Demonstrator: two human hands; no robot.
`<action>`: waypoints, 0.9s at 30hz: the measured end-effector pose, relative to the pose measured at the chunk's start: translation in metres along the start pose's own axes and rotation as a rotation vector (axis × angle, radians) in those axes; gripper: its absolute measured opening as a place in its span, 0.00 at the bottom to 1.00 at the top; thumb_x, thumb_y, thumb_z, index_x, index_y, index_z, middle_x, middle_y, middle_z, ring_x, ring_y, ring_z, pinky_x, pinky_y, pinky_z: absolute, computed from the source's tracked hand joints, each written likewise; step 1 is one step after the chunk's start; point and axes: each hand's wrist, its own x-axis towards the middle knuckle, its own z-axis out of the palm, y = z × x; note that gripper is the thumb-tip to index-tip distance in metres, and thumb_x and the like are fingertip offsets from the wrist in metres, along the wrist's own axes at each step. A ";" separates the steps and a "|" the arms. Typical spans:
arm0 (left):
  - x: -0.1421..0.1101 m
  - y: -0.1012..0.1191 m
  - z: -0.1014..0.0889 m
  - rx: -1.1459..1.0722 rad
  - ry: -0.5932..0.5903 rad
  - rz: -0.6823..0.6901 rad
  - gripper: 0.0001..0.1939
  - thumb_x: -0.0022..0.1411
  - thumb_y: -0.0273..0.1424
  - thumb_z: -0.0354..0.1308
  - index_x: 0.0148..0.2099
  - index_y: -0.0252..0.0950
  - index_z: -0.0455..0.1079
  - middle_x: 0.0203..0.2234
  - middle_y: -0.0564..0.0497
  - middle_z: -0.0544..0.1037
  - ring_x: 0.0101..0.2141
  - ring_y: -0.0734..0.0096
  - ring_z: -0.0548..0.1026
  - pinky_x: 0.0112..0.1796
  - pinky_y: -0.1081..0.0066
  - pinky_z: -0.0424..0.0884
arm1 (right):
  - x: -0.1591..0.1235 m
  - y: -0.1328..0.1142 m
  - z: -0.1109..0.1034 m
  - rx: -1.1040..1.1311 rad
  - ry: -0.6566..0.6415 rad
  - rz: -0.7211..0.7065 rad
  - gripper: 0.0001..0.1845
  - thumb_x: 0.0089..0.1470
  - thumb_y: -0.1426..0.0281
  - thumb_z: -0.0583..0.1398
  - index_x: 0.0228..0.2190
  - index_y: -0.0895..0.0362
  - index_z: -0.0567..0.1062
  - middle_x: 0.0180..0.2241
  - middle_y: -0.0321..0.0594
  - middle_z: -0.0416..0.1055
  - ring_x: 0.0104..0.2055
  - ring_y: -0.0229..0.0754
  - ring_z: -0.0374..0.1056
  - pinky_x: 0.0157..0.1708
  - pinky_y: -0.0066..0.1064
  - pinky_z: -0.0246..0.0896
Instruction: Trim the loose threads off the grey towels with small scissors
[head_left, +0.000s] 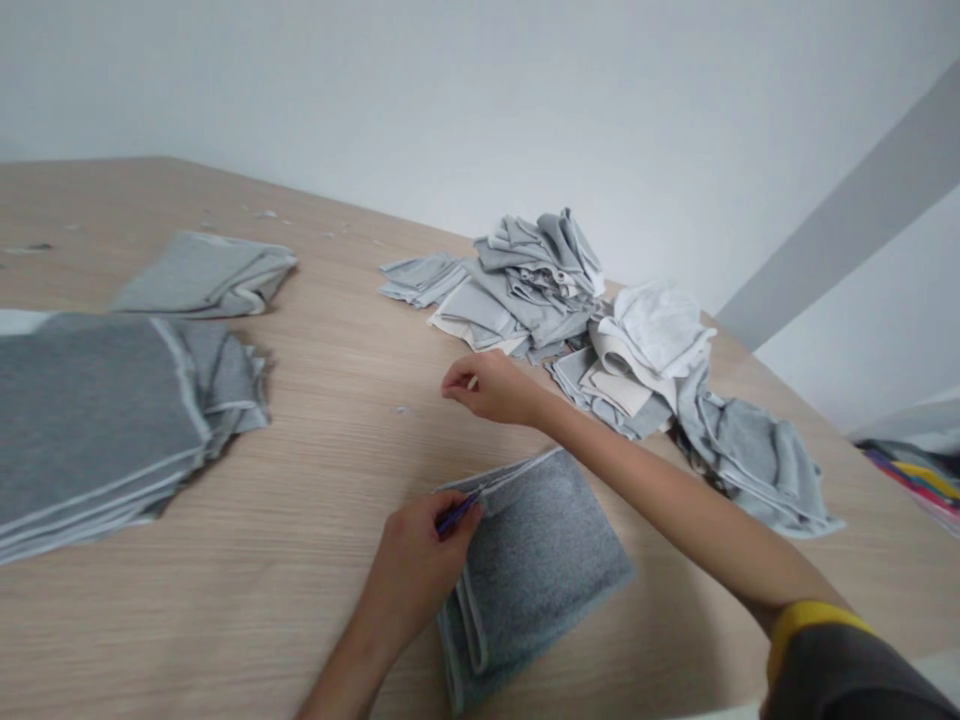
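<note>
Plain pale blue-white wall (337, 95) behind a light wood-grain tabletop (322, 450). Tabletop's back edge meets or runs close to wall; grain runs mostly sideways. Wide grey diagonal band (847, 220) at right, lighter white surface (892, 310) beyond it. Far right, just past table edge: blurred stack of black, purple, yellow and red items (919, 480), material unclear. Light soft, even; faint shadows on tabletop. Light source out of frame.

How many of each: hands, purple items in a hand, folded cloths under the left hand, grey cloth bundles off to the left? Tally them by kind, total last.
Hands, left and right: 2
Purple item: 1
Folded cloth: 1
Grey cloth bundles, lighter and darker: 2
Total: 6
</note>
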 end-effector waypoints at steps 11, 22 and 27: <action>-0.002 0.002 -0.001 -0.007 -0.001 0.022 0.14 0.60 0.39 0.55 0.33 0.39 0.78 0.27 0.50 0.82 0.30 0.61 0.78 0.33 0.66 0.67 | 0.049 -0.003 0.036 -0.039 -0.253 -0.256 0.21 0.49 0.92 0.56 0.34 0.61 0.81 0.36 0.39 0.82 0.40 0.36 0.76 0.44 0.25 0.62; -0.001 0.002 -0.001 0.055 0.019 0.029 0.16 0.59 0.42 0.54 0.35 0.39 0.79 0.30 0.48 0.83 0.33 0.58 0.79 0.36 0.64 0.69 | -0.008 0.004 -0.015 0.141 -0.076 -0.137 0.33 0.54 0.86 0.56 0.60 0.56 0.69 0.49 0.45 0.79 0.48 0.40 0.76 0.48 0.32 0.68; 0.000 0.000 -0.001 0.091 0.040 0.042 0.18 0.60 0.44 0.53 0.37 0.39 0.79 0.32 0.48 0.84 0.35 0.59 0.80 0.38 0.65 0.71 | -0.063 0.013 -0.041 0.124 0.171 -0.026 0.18 0.57 0.70 0.64 0.50 0.54 0.78 0.48 0.45 0.80 0.49 0.45 0.76 0.50 0.36 0.69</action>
